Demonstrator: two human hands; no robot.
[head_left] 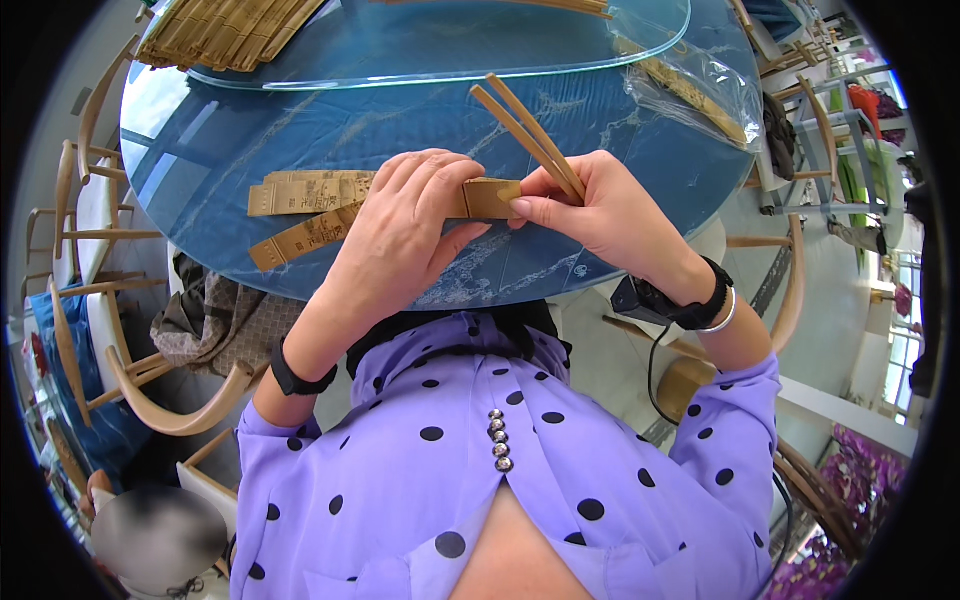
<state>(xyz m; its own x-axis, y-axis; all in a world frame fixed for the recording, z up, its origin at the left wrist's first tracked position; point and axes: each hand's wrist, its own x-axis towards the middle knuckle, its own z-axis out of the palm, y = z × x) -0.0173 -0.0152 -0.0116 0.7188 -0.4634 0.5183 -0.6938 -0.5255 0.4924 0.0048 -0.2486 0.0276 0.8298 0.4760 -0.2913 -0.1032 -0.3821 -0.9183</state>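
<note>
A pair of light wooden chopsticks (525, 135) slants up and to the left from my right hand (605, 210), whose fingers are closed around their lower part. The same thumb and fingertips touch the right end of a gold paper chopstick sleeve (492, 199). My left hand (405, 210) lies over that sleeve, fingers bent across it, and covers its left part. Beside and partly beneath the left hand, several flat gold paper sleeves (312, 194) are fanned on the blue marbled table (440, 120). One sleeve (303, 238) angles down toward the near edge.
A large stack of gold sleeves (225, 32) sits at the far left by the glass turntable (420, 78). More chopsticks (530, 5) lie on the turntable. At the right is a clear plastic bag (690, 85) with a gold strip inside. Wooden chairs (180, 420) stand around the table.
</note>
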